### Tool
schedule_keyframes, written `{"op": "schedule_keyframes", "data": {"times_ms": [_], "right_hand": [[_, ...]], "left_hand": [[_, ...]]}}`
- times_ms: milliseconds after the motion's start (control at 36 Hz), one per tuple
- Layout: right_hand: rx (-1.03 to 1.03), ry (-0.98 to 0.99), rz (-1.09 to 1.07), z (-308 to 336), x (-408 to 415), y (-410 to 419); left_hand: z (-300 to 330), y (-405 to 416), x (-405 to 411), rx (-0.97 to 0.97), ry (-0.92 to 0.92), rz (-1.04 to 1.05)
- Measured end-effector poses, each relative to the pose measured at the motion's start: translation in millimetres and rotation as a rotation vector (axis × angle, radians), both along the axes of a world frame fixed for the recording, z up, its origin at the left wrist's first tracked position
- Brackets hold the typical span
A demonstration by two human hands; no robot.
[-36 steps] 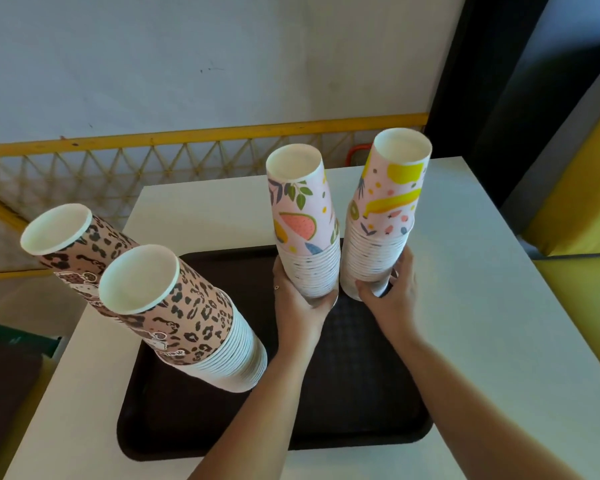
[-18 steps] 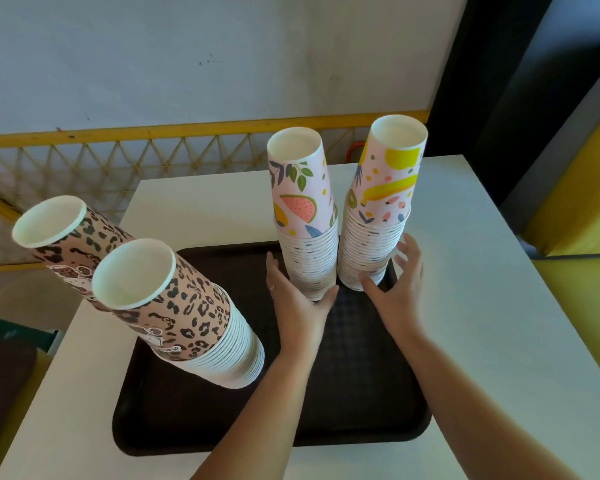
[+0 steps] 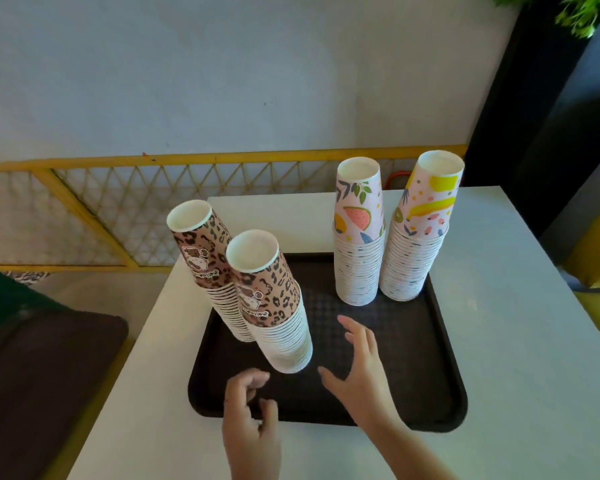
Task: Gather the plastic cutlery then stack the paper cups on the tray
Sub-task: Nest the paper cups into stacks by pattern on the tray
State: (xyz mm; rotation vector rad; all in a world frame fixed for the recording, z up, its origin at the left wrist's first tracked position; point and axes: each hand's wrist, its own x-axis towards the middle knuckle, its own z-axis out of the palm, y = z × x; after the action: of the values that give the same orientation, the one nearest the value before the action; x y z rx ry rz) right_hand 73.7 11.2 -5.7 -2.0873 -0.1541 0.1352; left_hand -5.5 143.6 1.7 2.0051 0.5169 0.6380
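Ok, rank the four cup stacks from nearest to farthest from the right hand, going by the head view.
1. Front leopard stack, just left of the right hand.
2. Watermelon stack, beyond it.
3. Banana stack, far right, and rear leopard stack, far left: too close to call.

A single wide-angle camera, worn on the person's head, looks forward and steeply down onto a white table from its near edge. It sits close above: both forearms enter from 6 o'clock, with the left hand and right hand large in the lower middle. The dark tray fills the centre, its far rim toward 12 o'clock, and the cup stacks on it lean outward toward the frame edges, as a wide lens renders them. Beyond, toward 12 o'clock, the view reaches a yellow lattice rail and a pale wall. No second view is given, so no part of the scene is shared.
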Motion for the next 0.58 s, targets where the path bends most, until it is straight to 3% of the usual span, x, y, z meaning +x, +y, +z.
{"op": "schedule_keyframes", "data": {"times_ms": [167,333,583], "right_hand": [[0.019,0.000,-0.020,5,-7,43],[0.045,-0.123,-0.179,-2,-10,77],[0.001,-0.181,-0.446,-16,-4,109]], "left_hand": [[-1,52,24,-0.096,0.097,0.069],[-1,86,52,-0.128,0.182,-0.124],[15,112,91,-0.148,-0.117,-0.392]]}}
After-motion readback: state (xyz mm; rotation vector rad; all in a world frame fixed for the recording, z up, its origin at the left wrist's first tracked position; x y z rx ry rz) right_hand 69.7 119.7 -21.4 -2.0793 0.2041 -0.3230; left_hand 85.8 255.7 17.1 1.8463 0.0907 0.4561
